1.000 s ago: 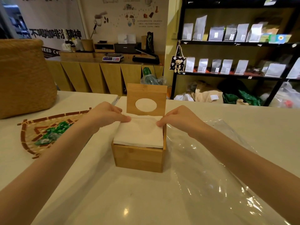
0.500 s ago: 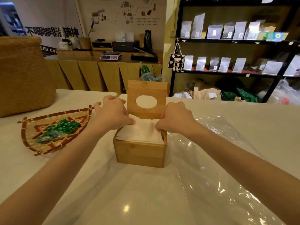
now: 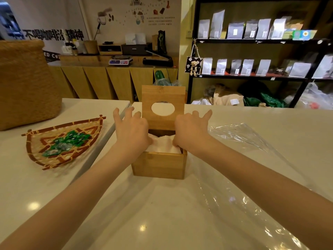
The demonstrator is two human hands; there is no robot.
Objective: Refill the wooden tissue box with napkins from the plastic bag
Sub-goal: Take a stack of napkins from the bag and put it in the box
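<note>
Pale counter (image 3: 162, 213), shelved shop behind. Wooden tissue box (image 3: 158, 165) upright — lid raised (oval hole facing here). Left hand (image 3: 132, 130), right hand (image 3: 191, 130) splayed, pressing napkins (image 3: 163, 146).

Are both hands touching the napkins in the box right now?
Touching. Head view: the left hand and right hand both press on the white napkins inside the wooden tissue box, fingers spread.

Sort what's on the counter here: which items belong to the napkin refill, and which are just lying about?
Part of the job:
wooden tissue box, lid up
napkins inside it
plastic bag, flat on the counter
left hand and right hand, pressing the napkins down

Lying about:
woven tray of green candies
large woven basket
</note>
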